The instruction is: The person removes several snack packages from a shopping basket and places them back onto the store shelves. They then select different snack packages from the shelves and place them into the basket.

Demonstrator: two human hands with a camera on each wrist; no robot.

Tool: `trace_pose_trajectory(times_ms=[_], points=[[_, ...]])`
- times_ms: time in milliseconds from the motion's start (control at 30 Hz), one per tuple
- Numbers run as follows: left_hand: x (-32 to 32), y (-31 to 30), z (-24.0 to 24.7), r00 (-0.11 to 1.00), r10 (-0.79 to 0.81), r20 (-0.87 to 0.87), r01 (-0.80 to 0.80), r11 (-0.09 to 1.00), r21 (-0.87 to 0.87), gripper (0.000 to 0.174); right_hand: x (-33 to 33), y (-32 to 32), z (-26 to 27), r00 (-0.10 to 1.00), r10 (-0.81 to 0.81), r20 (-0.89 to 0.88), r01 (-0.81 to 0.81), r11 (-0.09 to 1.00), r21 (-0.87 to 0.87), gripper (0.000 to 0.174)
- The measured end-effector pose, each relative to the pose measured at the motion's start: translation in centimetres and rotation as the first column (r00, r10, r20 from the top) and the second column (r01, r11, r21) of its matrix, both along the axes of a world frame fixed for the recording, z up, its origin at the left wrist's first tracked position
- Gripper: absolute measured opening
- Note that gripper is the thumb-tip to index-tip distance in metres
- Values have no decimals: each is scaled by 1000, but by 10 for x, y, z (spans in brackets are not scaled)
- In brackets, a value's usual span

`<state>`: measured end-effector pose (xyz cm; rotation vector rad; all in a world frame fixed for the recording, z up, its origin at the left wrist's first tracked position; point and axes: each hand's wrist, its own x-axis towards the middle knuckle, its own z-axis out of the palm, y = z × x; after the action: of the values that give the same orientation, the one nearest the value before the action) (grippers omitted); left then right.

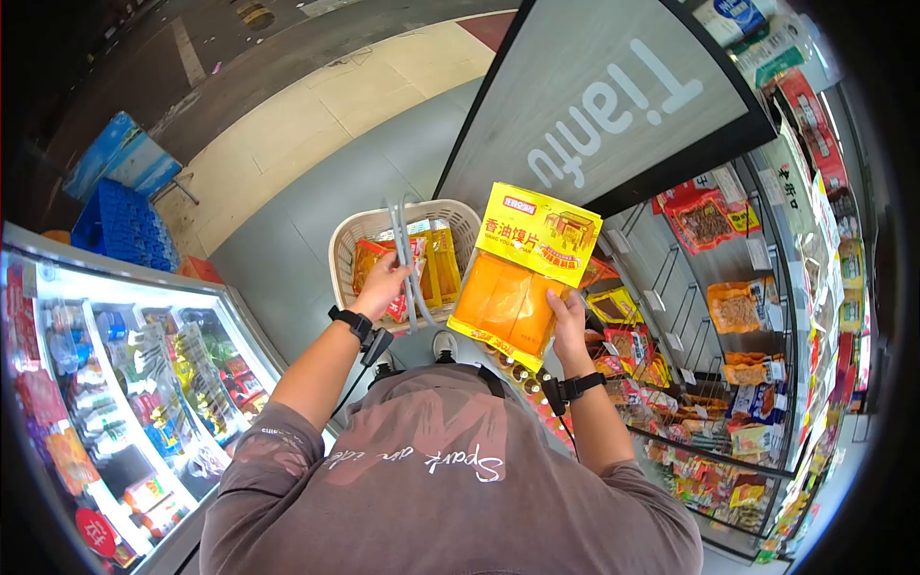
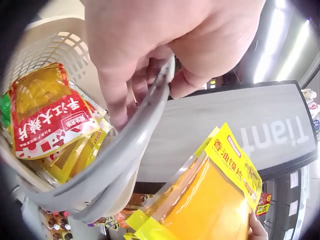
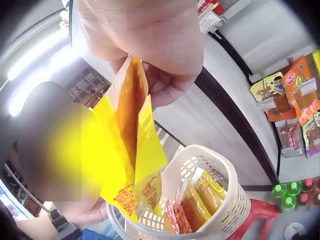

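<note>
My left hand [image 1: 383, 286] grips the grey handles [image 2: 127, 132] of a cream plastic basket [image 1: 342, 251]. Yellow and red snack packets [image 1: 439, 264] lie inside the basket; a red and white one [image 2: 52, 112] shows on top in the left wrist view. In my right hand [image 1: 569, 326] is a yellow packet with orange contents [image 1: 503, 292], pinched at its side between thumb and fingers. That packet is held beside the basket, its printed front facing up. From the right wrist view, it [image 3: 132, 125] appears edge-on, close to the basket [image 3: 240, 207].
Shelves of hanging snack packets [image 1: 738, 307] stand at the right, below a grey "Tianfu" panel [image 1: 613, 105]. A lit display fridge [image 1: 144, 402] is at the left. Blue crates [image 1: 125, 225] sit beyond it. Bottles [image 3: 294, 192] stand on the floor near the shelves.
</note>
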<state>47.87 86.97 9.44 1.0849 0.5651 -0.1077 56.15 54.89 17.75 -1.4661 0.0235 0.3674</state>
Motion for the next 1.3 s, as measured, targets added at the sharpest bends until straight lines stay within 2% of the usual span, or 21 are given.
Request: trace_pose_trajectory(times_ms=[67,133,200,333,400,467,533,600,667,733,767,800,867,933,1000,1067,1200,1300], points=[[11,0,-22,992,-74,101,58,986,157,40,2,5,5,999,18,36,-18,1000,-3,29],[20,-9,-24,992,-66,105,48,986,162,42,2,5,7,999,2,46,-1,1000,-16,29],[25,-18,-9,997,39,62,-31,993,-118,44,-1,-1,11,998,-24,56,25,999,-30,30],[32,-27,-2,987,-153,49,159,976,-147,45,-11,-20,20,989,-92,117,97,994,-44,29],[35,-31,-10,987,-148,61,153,983,-101,39,-16,-32,21,985,-96,147,113,987,-112,30],[40,-31,0,988,-150,-41,154,981,118,36,-23,-34,27,982,-105,156,121,988,-100,32],[46,-35,-5,993,-118,-4,118,989,89,34,-27,-40,27,985,-108,134,122,987,-106,33],[51,-39,10,989,-135,-61,142,980,141,35,-28,-43,23,988,-108,112,119,988,-98,34],[58,-43,-4,992,-115,-61,124,974,187,31,-28,-42,19,990,-107,90,115,990,-86,34],[59,-44,-9,998,-40,-42,44,992,114,27,-25,-37,16,992,-65,113,76,993,-94,33],[57,-43,-6,994,27,-103,-25,999,20,22,-22,-36,11,989,-51,137,66,993,-100,33],[53,-39,-3,994,23,-109,-21,1000,22,22,-19,-36,9,990,-56,132,69,993,-98,33],[36,-21,-1,989,98,-108,-107,991,-80,19,-16,-31,5,988,-24,150,47,988,-148,32],[10,2,-3,982,183,-45,-179,981,81,17,-11,-25,-4,993,-16,118,31,991,-128,31],[-23,28,-1,976,203,-74,-188,966,176,16,0,-12,-16,995,16,97,-8,996,-85,29],[-51,48,-10,959,251,-130,-218,950,223,25,6,16,-33,996,-1,88,3,1000,-19,28],[-97,79,-88,937,293,-188,-211,907,364,41,9,81,-67,972,226,-60,-221,971,88,28],[-104,79,-90,910,343,-233,-219,875,432,51,17,128,-127,931,334,-148,-337,942,5,31]])
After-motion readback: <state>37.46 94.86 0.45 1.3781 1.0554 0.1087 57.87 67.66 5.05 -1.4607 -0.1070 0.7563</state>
